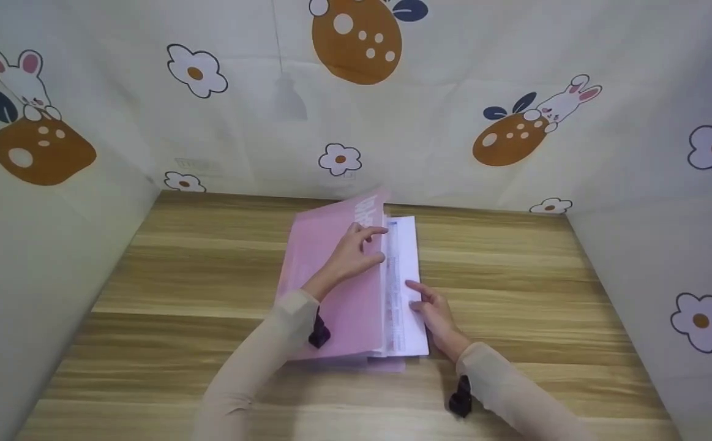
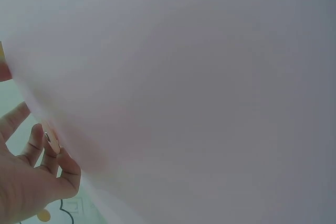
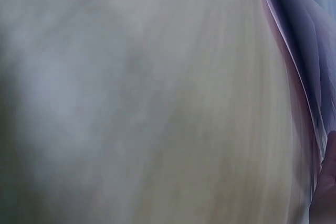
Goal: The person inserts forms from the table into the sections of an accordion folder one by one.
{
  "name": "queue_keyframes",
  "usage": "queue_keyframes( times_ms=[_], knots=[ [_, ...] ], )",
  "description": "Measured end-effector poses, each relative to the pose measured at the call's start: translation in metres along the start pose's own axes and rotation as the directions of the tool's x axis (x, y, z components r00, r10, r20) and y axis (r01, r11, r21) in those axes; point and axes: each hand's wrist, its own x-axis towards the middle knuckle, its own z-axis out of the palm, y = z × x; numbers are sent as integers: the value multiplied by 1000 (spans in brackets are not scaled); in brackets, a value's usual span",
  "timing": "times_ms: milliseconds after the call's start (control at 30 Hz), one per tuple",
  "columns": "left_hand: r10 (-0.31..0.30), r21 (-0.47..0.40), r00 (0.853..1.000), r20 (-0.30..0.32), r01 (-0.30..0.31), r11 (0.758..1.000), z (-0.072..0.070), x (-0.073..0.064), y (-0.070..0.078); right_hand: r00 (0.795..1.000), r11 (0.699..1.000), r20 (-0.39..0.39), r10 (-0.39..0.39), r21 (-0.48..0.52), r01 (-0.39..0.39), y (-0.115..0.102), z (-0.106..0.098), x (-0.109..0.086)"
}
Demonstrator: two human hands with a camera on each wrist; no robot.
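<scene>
A pink document folder (image 1: 337, 269) with white lettering near its top right corner lies on the table, its cover partly lifted. White printed paper (image 1: 409, 257) sticks out past the cover's right edge. My left hand (image 1: 351, 254) pinches that edge of the cover between thumb and fingers; the left wrist view shows the hand (image 2: 31, 182) at the rim of the pale cover (image 2: 184, 103). At the paper's right margin, my right hand (image 1: 438, 315) holds the sheets between thumb and fingers. Only a sliver of that hand (image 3: 325, 182) appears in the right wrist view, beside the layered sheets.
The wood-grain table (image 1: 515, 294) extends on both sides of the folder. A patterned cloth (image 1: 258, 135) with rabbits, oranges and flowers rises behind it and along both sides. Black wrist devices (image 1: 461, 398) hang beneath both sleeves.
</scene>
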Motion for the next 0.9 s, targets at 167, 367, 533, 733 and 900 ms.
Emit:
queue_keyframes(
  times_ms=[167,367,533,733,900],
  knots=[
    [3,-3,1000,-5,-3,1000,0,0,1,1000,1000,1,-6,-29,6,-1,5,1],
    [9,-3,1000,-12,-9,1000,0,0,0,1000,999,7,-18,-47,18,-2,12,4],
    [23,-9,1000,-19,-23,1000,1,-1,-1,1000,1000,22,-13,13,13,-3,16,4],
    [50,-11,998,-29,-50,999,1,-1,-2,997,989,74,-34,147,23,-3,16,0],
    [72,-11,997,-35,-72,997,1,-1,-2,998,998,56,-17,67,13,-4,10,-3]
  ],
)
